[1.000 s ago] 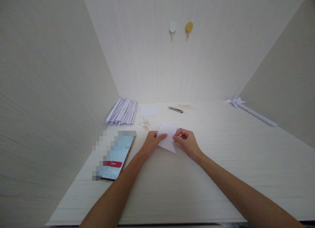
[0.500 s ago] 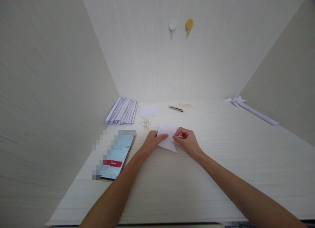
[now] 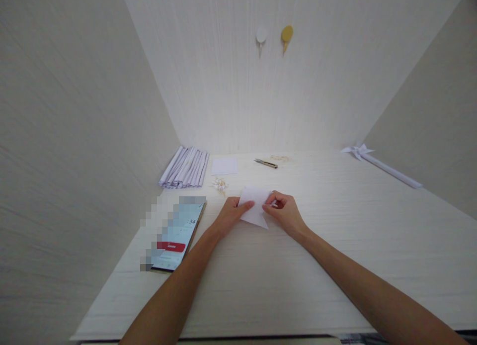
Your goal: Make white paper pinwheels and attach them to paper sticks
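A small white sheet of paper (image 3: 253, 216) is held between my two hands above the table, with a pointed corner hanging toward me. My left hand (image 3: 233, 213) grips its left side, the thumb lying flat on top and the other fingers hidden beneath. My right hand (image 3: 283, 211) is closed in a pinch at the paper's right edge, thumb against fingertips, on what looks like a flap or corner of the sheet. Behind the paper, to the left, lies a little heap of white-and-gold pins (image 3: 220, 186).
A phone (image 3: 179, 240) lies beside my left forearm. Behind it are a bundle of rolled paper sticks (image 3: 186, 168) and paper squares (image 3: 224, 166). Thread snips (image 3: 266, 163) lie at the back. A paper pinwheel (image 3: 359, 151) on a stick rests at right. White (image 3: 261, 35) and yellow hooks (image 3: 286, 34) are on the wall.
Almost nothing differs. My right hand's fingers have shifted very slightly at the paper's edge, and the view has tilted a little.
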The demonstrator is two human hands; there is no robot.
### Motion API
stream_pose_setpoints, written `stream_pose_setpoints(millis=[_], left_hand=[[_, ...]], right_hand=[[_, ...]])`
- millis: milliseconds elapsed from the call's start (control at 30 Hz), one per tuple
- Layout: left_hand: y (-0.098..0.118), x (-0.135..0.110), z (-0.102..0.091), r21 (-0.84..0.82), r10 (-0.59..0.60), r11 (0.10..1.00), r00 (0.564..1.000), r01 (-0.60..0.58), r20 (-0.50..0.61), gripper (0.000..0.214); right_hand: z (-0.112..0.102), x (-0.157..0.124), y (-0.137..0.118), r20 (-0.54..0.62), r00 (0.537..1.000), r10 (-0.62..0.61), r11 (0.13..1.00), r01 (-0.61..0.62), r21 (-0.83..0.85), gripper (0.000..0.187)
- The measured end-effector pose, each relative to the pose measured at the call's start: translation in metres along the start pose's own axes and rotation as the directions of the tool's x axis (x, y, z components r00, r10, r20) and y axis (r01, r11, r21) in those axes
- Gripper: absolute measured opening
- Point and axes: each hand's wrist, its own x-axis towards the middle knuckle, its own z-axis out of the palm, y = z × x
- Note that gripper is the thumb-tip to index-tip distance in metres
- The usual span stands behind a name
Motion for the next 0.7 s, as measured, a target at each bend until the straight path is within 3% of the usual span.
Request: stream_pose_setpoints(millis=[467,600,700], left_hand=[[0.003,-0.002,0.003,0.000,0.024,1.000,0.999,-0.024,-0.046,0.026],[0.007,-0.005,0.009,-0.048,0.043,0.998,0.990,-0.050,-0.131,0.023],[0.007,-0.006,0.014,-0.079,0.059,0.994,0.978,-0.076,-0.201,0.022]], right_hand=[[0.000,0.000,0.002,0.016,1.000,0.005,0.999,-0.006,0.036,0.010],[0.003,-0.002,-0.001,-0.072,0.995,-0.068,0.987,0.077,0.142,0.015],[0.006,-0.003,-0.004,-0.141,0.988,-0.070,0.954,0.107,0.279,0.034]])
